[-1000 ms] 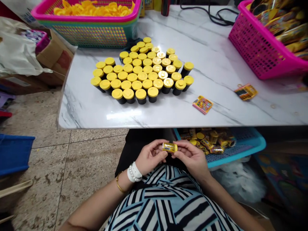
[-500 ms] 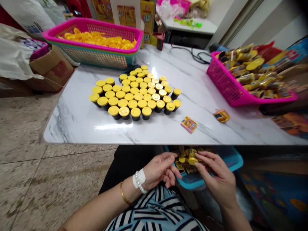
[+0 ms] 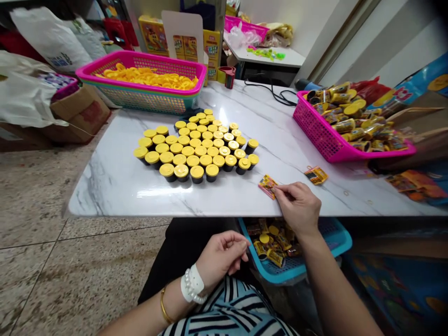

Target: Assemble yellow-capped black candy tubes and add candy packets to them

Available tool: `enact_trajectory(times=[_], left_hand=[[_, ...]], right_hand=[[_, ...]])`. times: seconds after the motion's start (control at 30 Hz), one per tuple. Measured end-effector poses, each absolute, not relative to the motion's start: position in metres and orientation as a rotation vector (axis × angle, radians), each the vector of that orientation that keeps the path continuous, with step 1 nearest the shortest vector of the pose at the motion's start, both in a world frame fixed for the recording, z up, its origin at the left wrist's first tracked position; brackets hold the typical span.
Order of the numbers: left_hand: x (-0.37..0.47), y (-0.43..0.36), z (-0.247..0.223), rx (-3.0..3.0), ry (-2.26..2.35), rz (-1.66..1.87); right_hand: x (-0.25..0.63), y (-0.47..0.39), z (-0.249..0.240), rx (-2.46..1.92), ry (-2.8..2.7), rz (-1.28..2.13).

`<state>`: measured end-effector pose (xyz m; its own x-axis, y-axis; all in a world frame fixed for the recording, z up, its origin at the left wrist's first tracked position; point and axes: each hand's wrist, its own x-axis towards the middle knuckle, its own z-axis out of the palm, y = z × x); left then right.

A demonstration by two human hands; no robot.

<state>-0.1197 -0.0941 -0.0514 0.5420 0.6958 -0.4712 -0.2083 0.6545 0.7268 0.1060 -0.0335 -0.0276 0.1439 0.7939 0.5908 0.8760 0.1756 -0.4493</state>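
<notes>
My right hand (image 3: 300, 205) reaches over the table's front edge, thumb and forefinger pinching the near corner of a small stack of printed yellow-and-pink labels (image 3: 266, 183). My left hand (image 3: 222, 254) hovers over my lap, fingers curled in and thumb against the forefinger, with nothing visible in it. Below the table edge, a blue basket (image 3: 280, 278) holds several small containers with yellow printed wraps (image 3: 275, 257). Many dark tubs with yellow lids (image 3: 187, 150) stand in a close group on the table.
A pink basket (image 3: 317, 136) heaped with wrapped containers stands at the right. Another small bundle of labels (image 3: 316, 175) lies near it. At the back left, stacked baskets (image 3: 140, 95) hold yellow plastic pieces. A black cable (image 3: 276, 93) and a red cup-like object (image 3: 229, 77) are behind.
My right hand has let go of a wrapped container over the blue basket and moved up to the labels on the table. My left hand has drawn back slightly, its fingers curling in.
</notes>
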Motion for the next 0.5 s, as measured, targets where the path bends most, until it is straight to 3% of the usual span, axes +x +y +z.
enact_trajectory(times=[0.13,0.27,0.37,0.5], left_hand=[[-0.122,-0.086,-0.028,0.747,0.844,0.726],[-0.131,-0.080,-0.014,0.822,0.913,0.869],[-0.143,-0.080,-0.012,0.919,1.006,0.920],[-0.155,-0.083,-0.014,1.047,1.056,0.950]], right_hand=[[0.076,-0.069,-0.025,-1.475,-1.626,-0.235],[0.035,-0.107,-0.026,-1.313,-1.773,-0.035],[0.017,-0.119,-0.025,-1.330,-1.670,0.279],[0.008,-0.113,-0.023,-1.398,-1.420,1.004]])
